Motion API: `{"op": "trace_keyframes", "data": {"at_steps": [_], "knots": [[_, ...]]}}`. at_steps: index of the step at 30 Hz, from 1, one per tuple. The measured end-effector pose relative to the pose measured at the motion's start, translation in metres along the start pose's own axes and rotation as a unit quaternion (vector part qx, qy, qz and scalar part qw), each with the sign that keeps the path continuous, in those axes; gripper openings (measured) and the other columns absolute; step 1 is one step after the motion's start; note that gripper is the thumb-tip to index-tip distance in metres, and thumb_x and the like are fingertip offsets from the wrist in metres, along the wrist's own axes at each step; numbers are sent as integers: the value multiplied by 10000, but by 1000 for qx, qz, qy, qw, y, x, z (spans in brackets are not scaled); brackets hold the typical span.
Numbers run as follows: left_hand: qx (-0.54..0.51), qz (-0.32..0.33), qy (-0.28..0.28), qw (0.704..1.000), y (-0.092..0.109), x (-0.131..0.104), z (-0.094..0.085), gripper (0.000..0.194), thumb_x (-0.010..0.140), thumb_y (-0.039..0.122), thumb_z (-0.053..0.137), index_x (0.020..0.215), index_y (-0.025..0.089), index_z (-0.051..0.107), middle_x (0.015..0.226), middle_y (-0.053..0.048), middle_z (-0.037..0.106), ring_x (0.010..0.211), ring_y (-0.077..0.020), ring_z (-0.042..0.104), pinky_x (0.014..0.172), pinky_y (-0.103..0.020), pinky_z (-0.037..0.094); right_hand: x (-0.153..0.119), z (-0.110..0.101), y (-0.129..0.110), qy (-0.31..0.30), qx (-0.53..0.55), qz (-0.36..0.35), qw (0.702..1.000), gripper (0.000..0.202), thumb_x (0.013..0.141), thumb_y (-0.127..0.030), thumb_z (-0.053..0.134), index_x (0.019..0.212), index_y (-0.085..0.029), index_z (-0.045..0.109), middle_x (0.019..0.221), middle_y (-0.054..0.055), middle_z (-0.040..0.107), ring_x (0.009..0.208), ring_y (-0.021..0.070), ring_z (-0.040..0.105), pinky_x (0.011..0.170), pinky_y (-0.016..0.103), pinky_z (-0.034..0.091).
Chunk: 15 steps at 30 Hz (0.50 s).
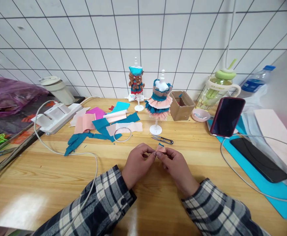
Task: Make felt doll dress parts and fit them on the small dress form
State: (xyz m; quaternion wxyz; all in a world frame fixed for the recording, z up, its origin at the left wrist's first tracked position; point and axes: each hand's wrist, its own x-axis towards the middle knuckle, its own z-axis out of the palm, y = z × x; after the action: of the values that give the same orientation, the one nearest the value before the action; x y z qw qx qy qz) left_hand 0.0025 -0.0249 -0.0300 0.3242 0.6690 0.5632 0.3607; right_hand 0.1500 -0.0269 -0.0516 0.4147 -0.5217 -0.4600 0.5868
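A small piece of pink crepe paper with a bit of teal at its top is pinched between both hands near the table's middle. My left hand is closed on its left edge, thumb and fingertips together. On its right side my right hand grips it the same way. Just beyond stand small snips, lying flat. Behind them a white mini dress form wears layered teal and pink ruffles. Another form, in brown, blue and red, stands farther back by the tiled wall.
Crepe paper scraps and a ring lie left of centre. A power strip and white cable are farther left. A cardboard box, bowl, bottle and two phones are on the right.
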Motion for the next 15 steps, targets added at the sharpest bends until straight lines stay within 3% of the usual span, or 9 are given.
{"op": "trace_keyframes", "data": {"at_steps": [4,10,15], "knots": [[-14,9,2,1000,1,-1,-1,130,805,242,588,712,164,635,748,-30,624,704,-142,588,604,-240,475,-1,0,-1,1,4,-1,1000,324,732,-471,658,809,-157,640,540,-57,446,466,71,361,425,199,260],[8,132,-13,991,-3,1,-7,108,838,211,585,762,182,657,796,-29,645,805,-158,578,754,-297,460,-2,1,-4,5,27,5,1000,294,738,-445,653,765,-157,602,496,-77,389,443,61,322,410,194,234],[42,174,-6,984,-6,2,-7,93,848,215,584,797,197,660,833,-26,657,840,-165,572,779,-309,438,-5,4,-9,2,72,22,997,263,734,-413,656,749,-173,547,485,-88,385,417,51,310,383,182,219]]}}
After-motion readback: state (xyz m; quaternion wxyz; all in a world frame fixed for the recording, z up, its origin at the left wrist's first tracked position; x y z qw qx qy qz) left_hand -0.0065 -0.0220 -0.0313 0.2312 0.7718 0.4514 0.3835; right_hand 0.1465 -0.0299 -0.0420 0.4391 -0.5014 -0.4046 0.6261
